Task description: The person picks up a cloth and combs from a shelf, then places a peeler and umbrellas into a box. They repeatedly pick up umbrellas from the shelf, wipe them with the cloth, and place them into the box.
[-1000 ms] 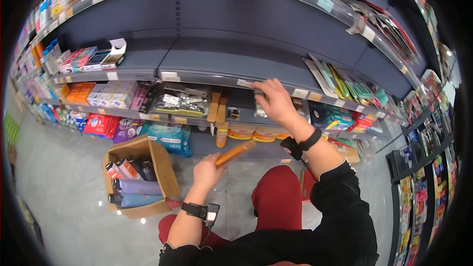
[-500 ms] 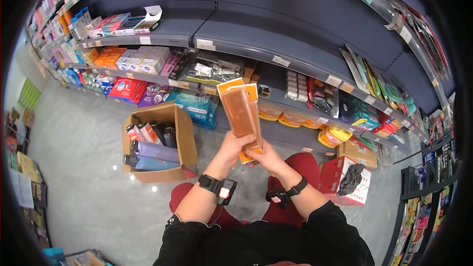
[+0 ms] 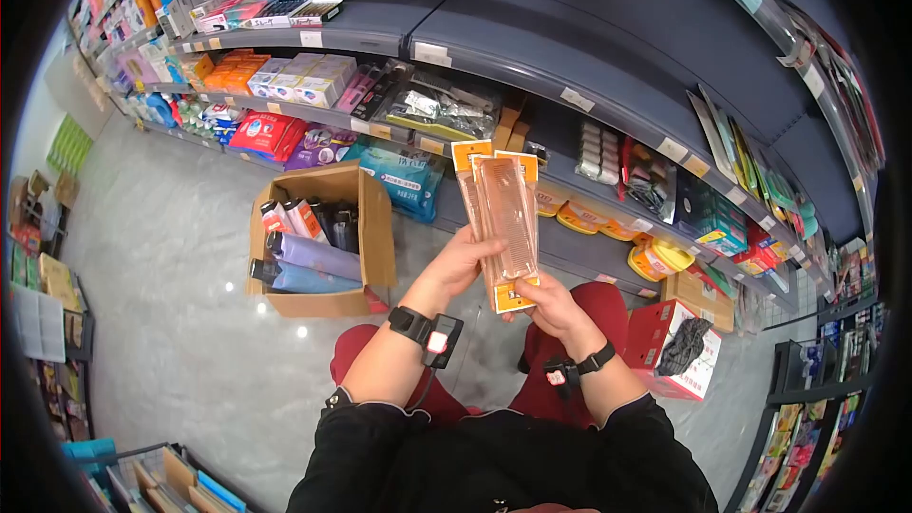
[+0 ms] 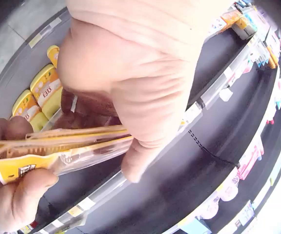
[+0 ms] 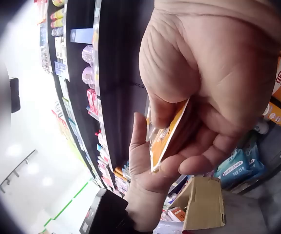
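Packaged brown combs (image 3: 508, 214) with orange cards, in clear plastic sleeves, stand overlapped before me in the head view. My left hand (image 3: 459, 261) grips the stack by its left side, thumb across the front. At the lower end, my right hand (image 3: 560, 309) pinches the orange card between thumb and fingers. Seen edge-on in the left wrist view, the comb packs (image 4: 67, 151) run between both hands. In the right wrist view an orange card (image 5: 167, 141) shows under my thumb; the fingers curl behind it.
On the floor to the left, an open cardboard box (image 3: 377, 237) holds purple and blue rolled items and several bottles. A teal package (image 3: 404, 180) and yellow tubs (image 3: 655, 259) line the lowest shelf. At right stands a red-and-white box (image 3: 655, 342) with dark cloth on top.
My right hand has come back from the shelf to the comb packs, which the left hand was holding alone. Since then the packs have turned more upright and the view has shifted.
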`<move>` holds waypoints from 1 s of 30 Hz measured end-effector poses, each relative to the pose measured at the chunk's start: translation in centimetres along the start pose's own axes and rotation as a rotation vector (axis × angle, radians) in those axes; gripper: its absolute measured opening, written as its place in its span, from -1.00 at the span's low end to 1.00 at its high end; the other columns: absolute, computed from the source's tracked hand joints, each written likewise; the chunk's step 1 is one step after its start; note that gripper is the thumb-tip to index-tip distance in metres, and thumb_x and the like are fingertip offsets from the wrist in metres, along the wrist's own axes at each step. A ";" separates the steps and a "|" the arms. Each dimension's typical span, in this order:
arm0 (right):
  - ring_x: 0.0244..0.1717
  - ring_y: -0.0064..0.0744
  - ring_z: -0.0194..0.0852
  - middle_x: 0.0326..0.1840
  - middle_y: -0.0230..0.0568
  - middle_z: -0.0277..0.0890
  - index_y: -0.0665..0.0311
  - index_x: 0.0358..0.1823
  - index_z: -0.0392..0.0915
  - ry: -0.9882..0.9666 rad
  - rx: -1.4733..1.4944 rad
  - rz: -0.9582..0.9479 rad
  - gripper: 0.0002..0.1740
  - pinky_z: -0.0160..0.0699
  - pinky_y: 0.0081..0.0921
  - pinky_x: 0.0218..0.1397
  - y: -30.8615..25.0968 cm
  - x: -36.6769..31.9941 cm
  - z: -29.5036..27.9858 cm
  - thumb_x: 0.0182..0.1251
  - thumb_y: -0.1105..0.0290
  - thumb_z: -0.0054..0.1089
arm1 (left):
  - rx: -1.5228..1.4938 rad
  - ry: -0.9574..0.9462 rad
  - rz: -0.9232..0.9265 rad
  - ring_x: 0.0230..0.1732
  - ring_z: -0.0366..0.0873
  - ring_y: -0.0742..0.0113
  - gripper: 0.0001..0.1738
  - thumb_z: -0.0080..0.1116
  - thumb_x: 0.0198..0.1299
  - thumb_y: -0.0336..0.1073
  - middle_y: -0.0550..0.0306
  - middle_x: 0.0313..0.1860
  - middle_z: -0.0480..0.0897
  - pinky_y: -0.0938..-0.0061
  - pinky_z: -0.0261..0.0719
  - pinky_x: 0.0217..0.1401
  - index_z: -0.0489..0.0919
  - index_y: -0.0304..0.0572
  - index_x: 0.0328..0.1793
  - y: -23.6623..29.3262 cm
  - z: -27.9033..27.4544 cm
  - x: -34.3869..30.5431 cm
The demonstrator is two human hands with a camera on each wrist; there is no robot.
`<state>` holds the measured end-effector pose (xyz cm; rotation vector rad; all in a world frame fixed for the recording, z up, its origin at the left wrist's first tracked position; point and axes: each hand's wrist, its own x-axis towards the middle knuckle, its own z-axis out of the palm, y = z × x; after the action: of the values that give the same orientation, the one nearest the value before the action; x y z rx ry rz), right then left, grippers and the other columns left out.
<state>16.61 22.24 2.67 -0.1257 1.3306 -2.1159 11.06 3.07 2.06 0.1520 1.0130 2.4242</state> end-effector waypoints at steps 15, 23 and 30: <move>-0.20 -0.65 0.53 -0.22 -0.33 0.62 0.33 -0.03 0.44 0.547 -0.344 -0.371 -0.80 0.51 -0.62 -0.13 -0.4 4.6 -0.5 0.40 0.44 0.17 | -0.016 0.155 0.107 0.01 0.64 0.23 -0.60 0.22 0.24 -0.44 0.06 0.04 0.62 0.28 0.66 0.08 0.45 -0.28 0.21 -0.3 0.4 0.5; -0.17 -0.57 0.57 -0.12 -0.30 0.61 0.37 0.05 0.43 0.657 -0.255 -0.461 -0.77 0.53 -0.58 -0.07 -2.9 4.4 -0.5 0.40 0.55 0.06 | -0.051 0.284 0.096 0.01 0.64 0.25 -0.61 0.23 0.28 -0.36 0.06 -0.01 0.66 0.33 0.63 0.07 0.50 -0.28 0.21 1.4 0.1 0.0; -0.09 -0.60 0.46 -0.07 -0.34 0.50 0.32 0.12 0.33 0.407 -0.317 -0.336 -0.65 0.47 -0.58 0.00 -0.5 4.7 2.6 0.37 0.44 0.15 | 0.164 0.398 0.180 -0.06 0.61 0.39 -0.57 0.32 0.25 -0.25 0.10 -0.01 0.66 0.44 0.59 0.01 0.54 -0.33 0.17 1.0 0.3 0.1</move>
<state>13.63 17.77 3.24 -0.0524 2.0046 -2.2659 10.71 2.75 2.96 -0.2019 1.4277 2.5917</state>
